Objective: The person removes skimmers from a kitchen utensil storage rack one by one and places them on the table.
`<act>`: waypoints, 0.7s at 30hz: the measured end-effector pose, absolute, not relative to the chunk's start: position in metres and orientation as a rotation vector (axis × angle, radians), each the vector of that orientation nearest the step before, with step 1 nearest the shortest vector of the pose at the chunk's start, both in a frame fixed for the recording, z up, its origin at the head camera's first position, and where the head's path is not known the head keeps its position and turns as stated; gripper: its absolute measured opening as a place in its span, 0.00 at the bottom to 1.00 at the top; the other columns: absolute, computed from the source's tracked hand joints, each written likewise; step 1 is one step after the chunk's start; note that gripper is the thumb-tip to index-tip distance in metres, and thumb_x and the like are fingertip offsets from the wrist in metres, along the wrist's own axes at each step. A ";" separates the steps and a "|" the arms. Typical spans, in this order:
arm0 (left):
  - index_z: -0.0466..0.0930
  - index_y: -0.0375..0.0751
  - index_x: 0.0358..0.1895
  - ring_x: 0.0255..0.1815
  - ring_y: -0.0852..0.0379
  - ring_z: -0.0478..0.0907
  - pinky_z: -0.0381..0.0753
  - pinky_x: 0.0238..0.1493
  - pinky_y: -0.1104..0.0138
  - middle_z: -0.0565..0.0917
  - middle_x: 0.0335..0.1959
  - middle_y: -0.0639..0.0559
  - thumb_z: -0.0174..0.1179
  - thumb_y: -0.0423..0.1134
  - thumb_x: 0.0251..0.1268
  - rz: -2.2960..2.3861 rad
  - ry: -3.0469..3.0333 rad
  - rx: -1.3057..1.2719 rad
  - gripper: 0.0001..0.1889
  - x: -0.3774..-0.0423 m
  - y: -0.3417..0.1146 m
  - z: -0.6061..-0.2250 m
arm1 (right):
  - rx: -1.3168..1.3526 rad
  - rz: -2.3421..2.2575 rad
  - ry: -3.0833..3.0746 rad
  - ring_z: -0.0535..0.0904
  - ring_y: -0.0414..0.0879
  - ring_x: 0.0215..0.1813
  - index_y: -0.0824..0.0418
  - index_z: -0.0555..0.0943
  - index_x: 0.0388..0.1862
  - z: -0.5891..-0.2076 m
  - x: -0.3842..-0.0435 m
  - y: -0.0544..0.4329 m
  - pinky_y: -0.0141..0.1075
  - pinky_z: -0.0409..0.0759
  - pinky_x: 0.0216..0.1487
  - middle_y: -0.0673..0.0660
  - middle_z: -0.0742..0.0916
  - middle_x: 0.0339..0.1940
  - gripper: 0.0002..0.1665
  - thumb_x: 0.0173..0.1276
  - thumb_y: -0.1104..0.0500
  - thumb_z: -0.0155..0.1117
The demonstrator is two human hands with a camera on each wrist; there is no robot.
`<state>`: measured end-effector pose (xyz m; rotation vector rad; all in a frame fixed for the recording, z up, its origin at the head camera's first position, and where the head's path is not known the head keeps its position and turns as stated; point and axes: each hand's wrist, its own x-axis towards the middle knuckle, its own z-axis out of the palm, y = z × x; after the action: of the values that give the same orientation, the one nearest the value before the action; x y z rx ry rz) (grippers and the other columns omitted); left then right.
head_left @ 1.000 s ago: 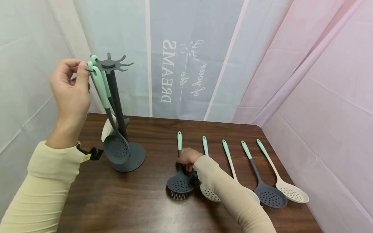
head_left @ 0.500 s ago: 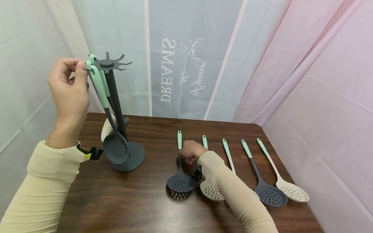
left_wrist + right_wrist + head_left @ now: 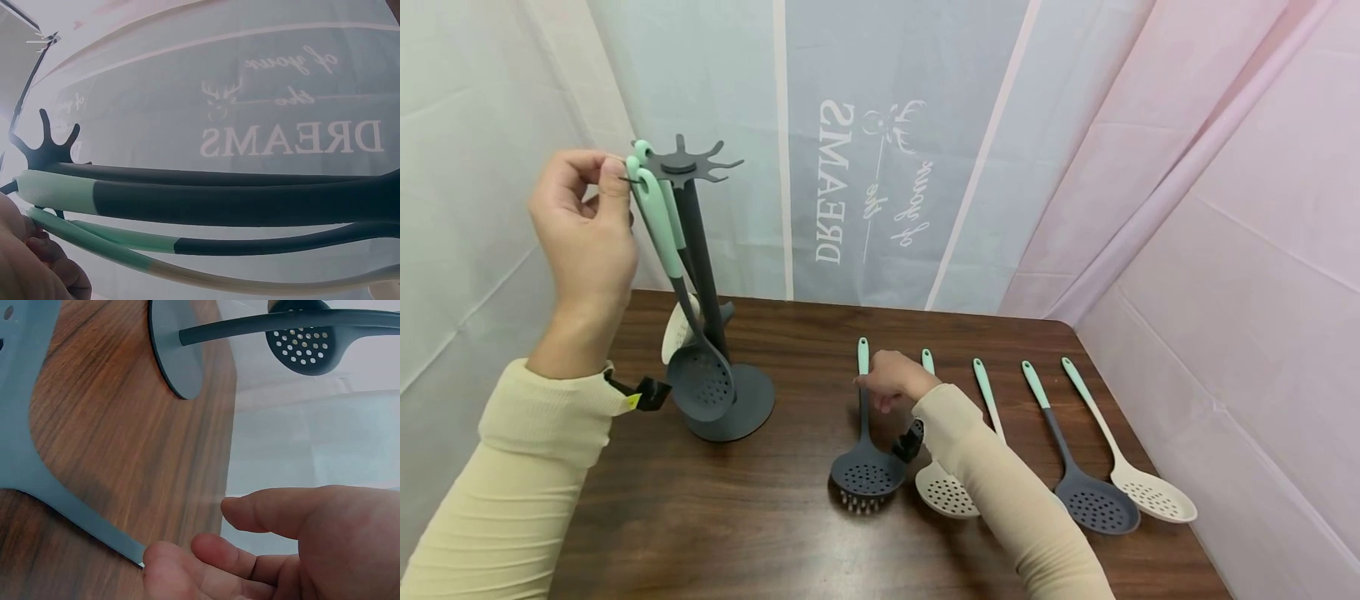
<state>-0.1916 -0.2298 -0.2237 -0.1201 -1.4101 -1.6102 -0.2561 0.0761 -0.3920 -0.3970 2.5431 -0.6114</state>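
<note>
Left hand point(image 3: 586, 221) up at the rack point(image 3: 679, 167), grip pinched together on the tip of one of its prongs, right beside the mint handle ends. Dark slotted spoon point(image 3: 700, 383) hangs there, its head above the round base; a pale utensil point(image 3: 674, 329) hangs partly behind. Right hand point(image 3: 891, 375) low over the table point(image 3: 775, 517), grip apart: thumb well clear of the fingers. Fingertips at the neck of the dark toothed server point(image 3: 868, 473); contact unclear. Server lies handle away from the wearer. To its right, pale slotted spoon point(image 3: 946, 492), partly behind the sleeve point(image 3: 992, 492).
</note>
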 end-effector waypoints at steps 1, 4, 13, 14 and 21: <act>0.84 0.38 0.35 0.28 0.61 0.68 0.67 0.32 0.73 0.75 0.31 0.51 0.61 0.29 0.72 -1.610 -1.410 -0.121 0.05 -0.192 -0.230 -0.224 | -0.398 -0.608 2.546 0.81 0.44 0.18 0.69 0.85 0.26 -0.391 -0.256 0.076 0.31 0.75 0.18 0.58 0.86 0.17 0.26 0.79 0.52 0.59; 0.84 0.38 0.36 0.27 0.61 0.68 0.67 0.32 0.73 0.75 0.31 0.51 0.61 0.30 0.72 -1.612 -1.407 -0.124 0.05 -0.192 -0.230 -0.224 | -0.400 -0.605 2.551 0.81 0.43 0.18 0.69 0.86 0.27 -0.388 -0.257 0.077 0.31 0.76 0.19 0.57 0.86 0.18 0.25 0.79 0.52 0.58; 0.84 0.37 0.35 0.28 0.61 0.69 0.68 0.32 0.73 0.75 0.31 0.51 0.61 0.29 0.71 -1.612 -1.394 -0.127 0.05 -0.192 -0.231 -0.224 | -0.539 -0.645 2.633 0.80 0.45 0.19 0.66 0.85 0.26 -0.377 -0.258 0.077 0.35 0.80 0.35 0.54 0.84 0.15 0.25 0.80 0.51 0.58; 0.83 0.37 0.35 0.28 0.62 0.69 0.68 0.32 0.73 0.75 0.31 0.51 0.61 0.28 0.71 -1.611 -1.393 -0.127 0.05 -0.192 -0.231 -0.224 | -0.553 -0.673 2.644 0.80 0.46 0.19 0.66 0.84 0.26 -0.376 -0.258 0.077 0.36 0.80 0.38 0.55 0.84 0.16 0.24 0.80 0.51 0.58; 0.84 0.37 0.34 0.26 0.62 0.70 0.68 0.31 0.74 0.76 0.30 0.51 0.62 0.27 0.70 -1.615 -1.377 -0.131 0.05 -0.191 -0.231 -0.225 | -0.584 -0.807 2.670 0.83 0.52 0.23 0.61 0.82 0.33 -0.367 -0.253 0.070 0.38 0.80 0.37 0.57 0.88 0.24 0.17 0.80 0.52 0.57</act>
<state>-0.1912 -0.2310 -0.2251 -0.1310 -1.3769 -1.6153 -0.2526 0.0700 -0.3675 -0.5843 2.6698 -0.8071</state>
